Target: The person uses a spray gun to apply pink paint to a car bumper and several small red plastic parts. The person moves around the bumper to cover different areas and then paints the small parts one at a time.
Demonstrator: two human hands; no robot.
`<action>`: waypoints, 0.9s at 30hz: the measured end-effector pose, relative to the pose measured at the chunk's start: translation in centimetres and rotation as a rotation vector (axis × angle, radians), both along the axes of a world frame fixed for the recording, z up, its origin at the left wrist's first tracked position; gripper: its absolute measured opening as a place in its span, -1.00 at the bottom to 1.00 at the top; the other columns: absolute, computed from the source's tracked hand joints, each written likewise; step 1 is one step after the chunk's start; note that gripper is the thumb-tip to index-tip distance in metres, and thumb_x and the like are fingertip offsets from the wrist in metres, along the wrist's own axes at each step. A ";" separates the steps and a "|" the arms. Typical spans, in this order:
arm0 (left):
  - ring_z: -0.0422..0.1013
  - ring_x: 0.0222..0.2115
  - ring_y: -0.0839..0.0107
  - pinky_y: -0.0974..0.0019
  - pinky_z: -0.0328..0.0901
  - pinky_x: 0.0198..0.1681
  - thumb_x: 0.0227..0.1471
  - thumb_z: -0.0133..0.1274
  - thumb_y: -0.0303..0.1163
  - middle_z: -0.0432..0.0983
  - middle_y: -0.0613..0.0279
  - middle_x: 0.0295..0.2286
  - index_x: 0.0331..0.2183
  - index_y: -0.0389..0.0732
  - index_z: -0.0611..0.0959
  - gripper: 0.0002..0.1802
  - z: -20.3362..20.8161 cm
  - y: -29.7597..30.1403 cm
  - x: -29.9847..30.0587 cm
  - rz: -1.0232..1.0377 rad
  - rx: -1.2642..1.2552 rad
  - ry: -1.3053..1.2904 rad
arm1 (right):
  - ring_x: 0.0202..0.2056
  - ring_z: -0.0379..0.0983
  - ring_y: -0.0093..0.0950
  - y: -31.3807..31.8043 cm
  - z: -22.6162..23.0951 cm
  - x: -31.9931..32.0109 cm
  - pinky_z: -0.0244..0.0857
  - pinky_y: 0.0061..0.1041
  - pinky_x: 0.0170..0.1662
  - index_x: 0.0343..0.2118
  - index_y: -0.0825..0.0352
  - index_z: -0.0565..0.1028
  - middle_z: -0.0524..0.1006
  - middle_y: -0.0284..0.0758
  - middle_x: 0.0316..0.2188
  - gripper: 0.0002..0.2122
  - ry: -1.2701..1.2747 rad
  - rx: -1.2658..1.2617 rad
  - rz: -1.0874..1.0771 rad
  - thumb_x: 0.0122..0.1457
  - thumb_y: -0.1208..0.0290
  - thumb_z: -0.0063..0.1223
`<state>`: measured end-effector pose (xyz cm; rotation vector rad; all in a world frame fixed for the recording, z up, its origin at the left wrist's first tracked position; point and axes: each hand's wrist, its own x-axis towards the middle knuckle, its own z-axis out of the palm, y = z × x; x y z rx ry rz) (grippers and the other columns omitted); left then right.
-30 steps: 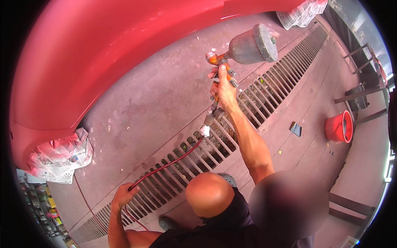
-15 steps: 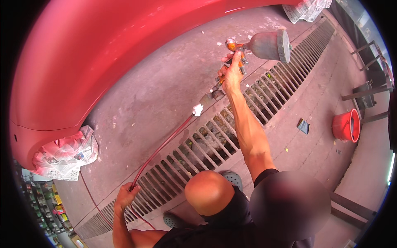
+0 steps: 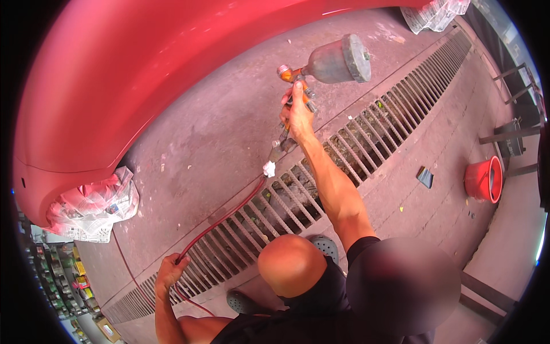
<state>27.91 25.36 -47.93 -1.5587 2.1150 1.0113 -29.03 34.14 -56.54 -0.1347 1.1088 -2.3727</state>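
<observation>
A spray gun (image 3: 295, 75) with orange metal parts is gripped in my right hand (image 3: 299, 114), its head toward the car. The grey paint cup (image 3: 335, 60) on top tilts to the right. Below the handle hangs an air fitting (image 3: 281, 148), with a white wad (image 3: 269, 168) where the hose begins. That red air hose (image 3: 226, 217) runs down to my left hand (image 3: 171, 270), which is closed around it. Across the upper left curves the glossy red car body (image 3: 126, 74); the gun is held apart from it.
A wheel is wrapped in newspaper (image 3: 94, 209) at left; more newspaper (image 3: 435, 16) covers the far one. A metal floor grate (image 3: 366, 143) crosses diagonally beneath my arms. To the right stand a red bucket (image 3: 476, 180) and a dark flat piece (image 3: 424, 177). Shelves with cans (image 3: 57, 275) are at lower left.
My right hand has moved the spray gun left, closer to the car's side. The hose's upper part has swung with it; my left hand stays on the hose.
</observation>
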 end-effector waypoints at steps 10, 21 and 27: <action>0.33 -0.52 0.44 0.21 0.29 -0.39 0.16 0.25 -0.09 0.47 0.18 -0.61 -0.33 -0.36 0.72 -0.57 0.0 -0.4 0.1 -0.078 -0.021 -0.054 | -0.75 0.08 -0.66 4.0 4.4 -0.4 0.06 -0.55 -0.65 -0.06 0.26 0.44 0.48 -0.37 -0.41 -0.52 0.054 0.164 -0.117 0.38 -0.16 0.01; 0.45 -0.45 0.38 0.21 0.37 -0.28 0.15 0.25 0.00 0.56 0.12 -0.52 -0.26 -0.33 0.73 -0.50 -1.1 1.6 -5.7 -0.246 0.146 -0.025 | -0.73 0.12 -0.69 10.3 19.1 -4.3 0.06 -0.58 -0.66 -0.09 0.29 0.47 0.51 -0.33 -0.41 -0.46 0.306 0.128 0.039 0.37 -0.22 -0.01; 0.48 -0.36 0.42 0.26 0.38 -0.20 0.19 0.24 -0.07 0.62 0.16 -0.42 -0.19 -0.32 0.73 -0.55 -0.2 2.9 -8.9 -0.354 0.160 0.068 | -0.76 0.03 -0.71 11.1 23.1 -6.4 0.04 -0.58 -0.67 -0.23 0.27 0.46 0.48 -0.39 -0.49 -0.47 0.418 0.169 -0.035 0.36 -0.24 -0.01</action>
